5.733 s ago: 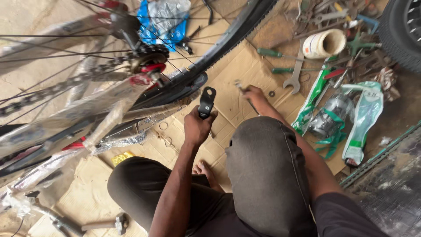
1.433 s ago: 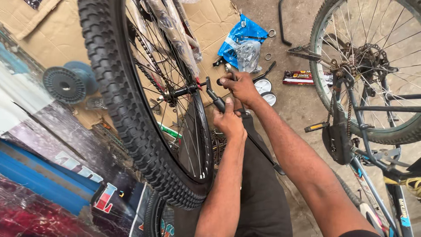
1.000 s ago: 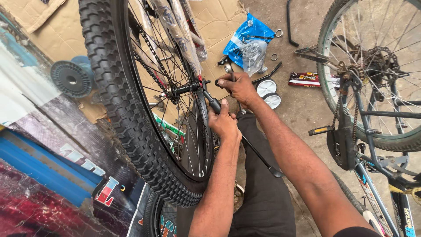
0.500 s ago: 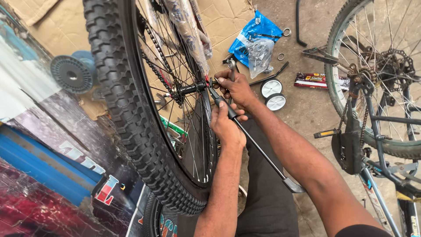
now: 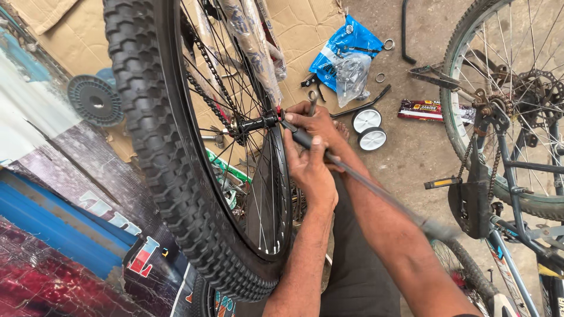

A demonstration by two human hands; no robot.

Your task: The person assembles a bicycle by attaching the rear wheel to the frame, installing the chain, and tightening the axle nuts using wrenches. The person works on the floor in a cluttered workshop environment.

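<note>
A bicycle wheel with a black knobby tyre (image 5: 153, 135) stands upright in front of me, its hub (image 5: 255, 124) at mid-height. My right hand (image 5: 320, 122) is at the axle end and holds a small metal spanner (image 5: 312, 100) against it. Just below, my left hand (image 5: 311, 170) is closed around the thick black end of a long dark rod (image 5: 376, 191) that runs from the axle down to the lower right across my right forearm. A plastic-wrapped frame tube (image 5: 249, 47) passes above the hub.
On the floor beyond lie a blue plastic bag (image 5: 345, 56), two small white wheels (image 5: 369, 129), a red-black packet (image 5: 423, 110) and loose rings. A second bicycle (image 5: 511, 147) with pedal (image 5: 440, 183) stands at right. Cardboard (image 5: 305, 23) and a grey disc (image 5: 94, 101) lie farther back.
Both hands have stayed at the hub while my view drifted slightly. The long rod's far end has swung lower and to the right. Earlier still, my left hand held a black part over cardboard.
</note>
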